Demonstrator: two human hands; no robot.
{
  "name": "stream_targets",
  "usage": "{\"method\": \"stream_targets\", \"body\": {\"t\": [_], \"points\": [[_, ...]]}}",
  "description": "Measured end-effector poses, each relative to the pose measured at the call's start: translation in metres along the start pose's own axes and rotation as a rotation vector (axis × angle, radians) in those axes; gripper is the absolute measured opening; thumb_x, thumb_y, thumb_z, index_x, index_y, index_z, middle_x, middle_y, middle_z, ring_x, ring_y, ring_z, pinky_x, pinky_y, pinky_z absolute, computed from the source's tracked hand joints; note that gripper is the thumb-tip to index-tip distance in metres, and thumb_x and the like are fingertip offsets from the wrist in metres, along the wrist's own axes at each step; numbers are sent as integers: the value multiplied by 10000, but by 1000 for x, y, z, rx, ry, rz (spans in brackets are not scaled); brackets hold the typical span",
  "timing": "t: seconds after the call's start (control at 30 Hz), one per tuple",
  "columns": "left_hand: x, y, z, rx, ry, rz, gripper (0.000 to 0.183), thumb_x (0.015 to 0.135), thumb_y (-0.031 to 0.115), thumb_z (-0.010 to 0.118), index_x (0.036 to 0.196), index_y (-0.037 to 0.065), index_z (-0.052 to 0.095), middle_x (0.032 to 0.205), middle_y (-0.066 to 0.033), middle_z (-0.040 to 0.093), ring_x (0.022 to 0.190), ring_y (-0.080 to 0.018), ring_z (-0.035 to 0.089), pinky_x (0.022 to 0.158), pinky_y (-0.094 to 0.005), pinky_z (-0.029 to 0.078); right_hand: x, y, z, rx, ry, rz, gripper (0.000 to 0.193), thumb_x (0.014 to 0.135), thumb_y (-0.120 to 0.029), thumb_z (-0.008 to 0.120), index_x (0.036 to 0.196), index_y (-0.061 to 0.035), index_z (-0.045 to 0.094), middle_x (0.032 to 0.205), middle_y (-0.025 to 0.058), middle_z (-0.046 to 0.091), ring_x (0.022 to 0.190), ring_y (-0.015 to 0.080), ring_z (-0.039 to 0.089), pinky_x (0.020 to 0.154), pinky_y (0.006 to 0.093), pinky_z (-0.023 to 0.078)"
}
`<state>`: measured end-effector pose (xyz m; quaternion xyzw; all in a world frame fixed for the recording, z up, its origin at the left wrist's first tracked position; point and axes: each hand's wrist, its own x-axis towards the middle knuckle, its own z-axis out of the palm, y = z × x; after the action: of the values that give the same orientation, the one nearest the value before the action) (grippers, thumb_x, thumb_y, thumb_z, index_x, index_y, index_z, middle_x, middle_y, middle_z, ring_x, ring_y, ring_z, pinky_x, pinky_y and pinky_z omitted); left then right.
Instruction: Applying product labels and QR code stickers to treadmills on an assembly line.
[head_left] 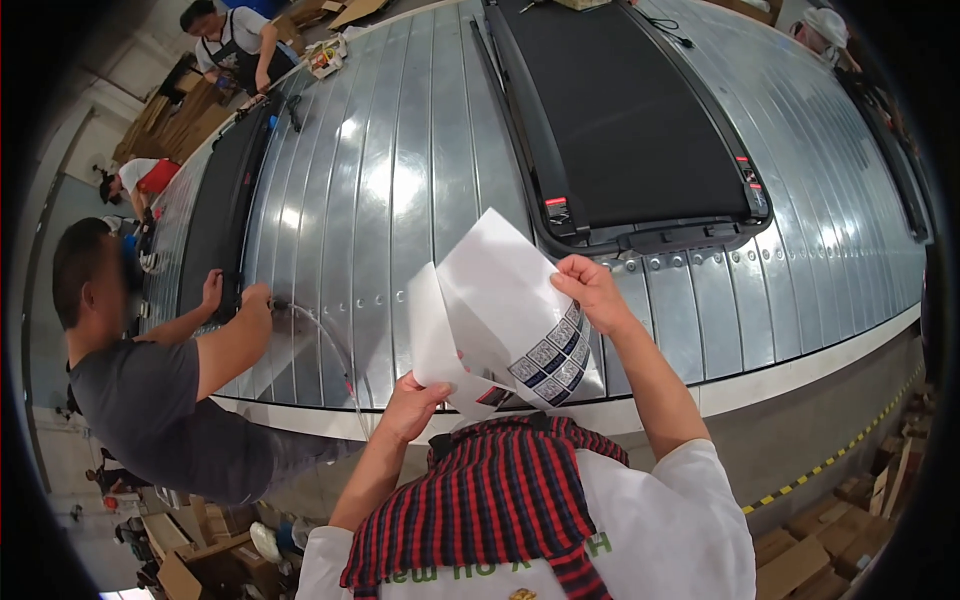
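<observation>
Both my hands hold white printed sheets (pixel 497 270) in front of my chest, above the near edge of the metal slat conveyor. My left hand (pixel 413 405) pinches the lower left corner, thumb on top. My right hand (pixel 591 292) grips the upper right edge between thumb and fingers. One part of the paper stands folded or separate at the left; whether it is one sheet or more I cannot tell. Rows of square code labels run along the lower right part. Just beyond the paper lies a black treadmill deck (pixel 630 120) with red-and-black stickers at its near corners.
The slatted conveyor (pixel 400 150) spans the scene. At left a co-worker (pixel 150 370) handles another black treadmill deck (pixel 225 190), beside a thin hose (pixel 335 345). More people stand along the far left side. Cardboard boxes (pixel 810 560) lie on the floor at lower right.
</observation>
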<state>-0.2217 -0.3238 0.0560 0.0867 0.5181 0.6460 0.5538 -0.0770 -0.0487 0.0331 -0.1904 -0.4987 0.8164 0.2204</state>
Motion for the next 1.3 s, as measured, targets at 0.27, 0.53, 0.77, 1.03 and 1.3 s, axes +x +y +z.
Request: {"method": "stream_targets", "body": {"t": [0.27, 0.53, 0.77, 1.03, 1.3], "points": [[8, -6, 10, 43, -13, 83, 474, 762, 18, 577, 1206, 20, 413, 1191, -111, 478, 1067, -250, 487, 919, -410, 372, 5, -13, 28, 125, 158, -19, 77, 812, -100, 573, 817, -26, 550, 713, -1, 571, 631, 38, 506, 587, 170, 407], [9, 7, 22, -134, -34, 119, 301, 754, 37, 613, 1044, 40, 531, 1000, -51, 578, 929, -162, 545, 838, -307, 428, -2, -25, 42, 231, 64, 61, 76, 810, -98, 577, 835, -29, 557, 759, 7, 573, 677, 65, 526, 615, 196, 437], [0, 28, 38, -71, 34, 179, 349, 725, 31, 637, 1054, 40, 522, 996, -55, 582, 930, -167, 548, 826, -294, 441, -2, -26, 55, 128, 80, 9, 68, 808, -88, 578, 824, -26, 557, 770, 3, 571, 688, 46, 520, 611, 184, 428], [-13, 32, 19, -134, 77, 165, 371, 738, 25, 627, 1083, 39, 492, 976, -42, 580, 918, -152, 551, 804, -274, 440, -20, -11, 98, -978, 221, -666, 166, 678, -89, 645, 817, -49, 563, 750, 71, 569, 712, 256, 551, 629, 309, 447], [-31, 37, 13, -160, 30, 256, 367, 731, -2, 616, 1076, 70, 515, 999, -49, 570, 924, -169, 546, 836, -299, 440, -63, -14, 153, -894, -153, -656, 185, 660, -107, 662, 815, -60, 572, 787, 73, 566, 723, 247, 552, 611, 335, 451]]}}
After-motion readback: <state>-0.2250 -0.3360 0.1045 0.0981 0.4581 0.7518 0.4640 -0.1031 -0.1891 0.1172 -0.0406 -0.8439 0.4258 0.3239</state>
